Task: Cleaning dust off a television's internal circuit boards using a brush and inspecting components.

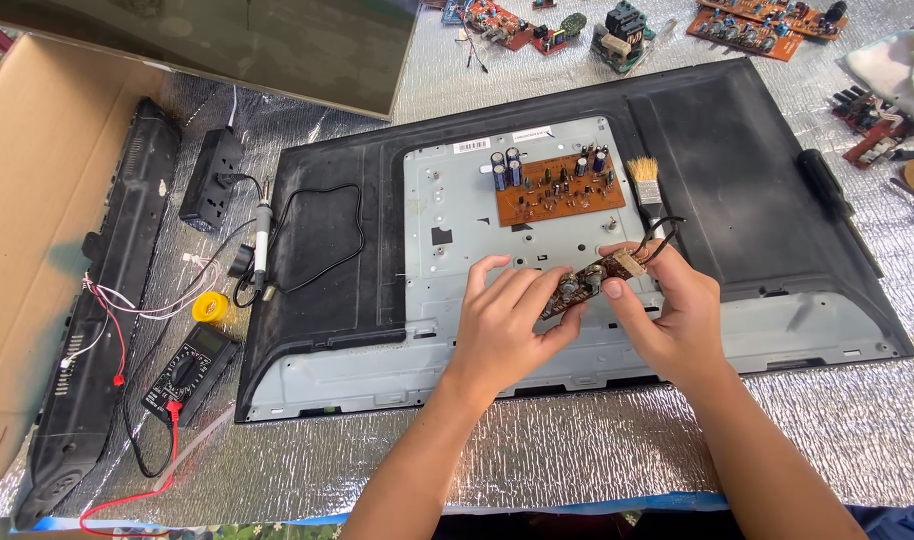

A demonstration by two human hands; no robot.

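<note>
Left hand (502,325) and right hand (667,315), each grip pinching a small circuit board (589,281) above the opened television back (577,230) | brown board (557,187), paintbrush (645,180) behind | soldering iron (261,240), multimeter (189,370) far left on foil-covered table (577,450)

Small brown circuit board (584,285) held between both hands (502,325), above a grey metal television back panel (447,340). Behind it, on the panel, a larger brown circuit board (557,190), bristle brush (645,180) just right. Left of panel: soldering iron (261,240), yellow-dialled multimeter (189,372), on foil-covered surface (577,450).
</note>
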